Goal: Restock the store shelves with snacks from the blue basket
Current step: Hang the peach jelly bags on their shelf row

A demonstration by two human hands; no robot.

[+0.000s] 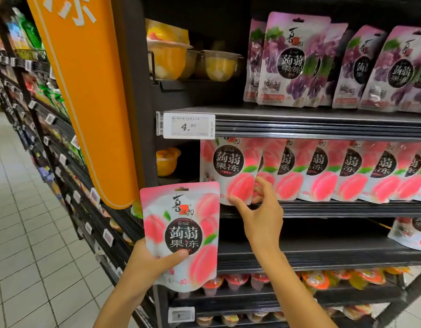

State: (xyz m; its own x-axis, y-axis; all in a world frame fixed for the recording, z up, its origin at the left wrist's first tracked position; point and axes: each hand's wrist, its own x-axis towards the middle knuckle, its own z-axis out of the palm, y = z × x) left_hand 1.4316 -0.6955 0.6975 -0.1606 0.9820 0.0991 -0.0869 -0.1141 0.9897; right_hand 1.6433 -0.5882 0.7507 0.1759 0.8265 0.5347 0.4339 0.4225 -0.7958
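Note:
My left hand grips a pink peach jelly pouch by its lower left part and holds it upright in front of the shelving. My right hand reaches to the middle shelf. Its thumb and fingers pinch the lower edge of the front left pouch in a row of matching peach pouches. The blue basket is out of view.
Purple grape pouches fill the shelf above, with yellow fruit cups to their left. A price tag reads 4.90. An orange sign juts out at the left. Jelly cups sit on lower shelves. A tiled aisle runs left.

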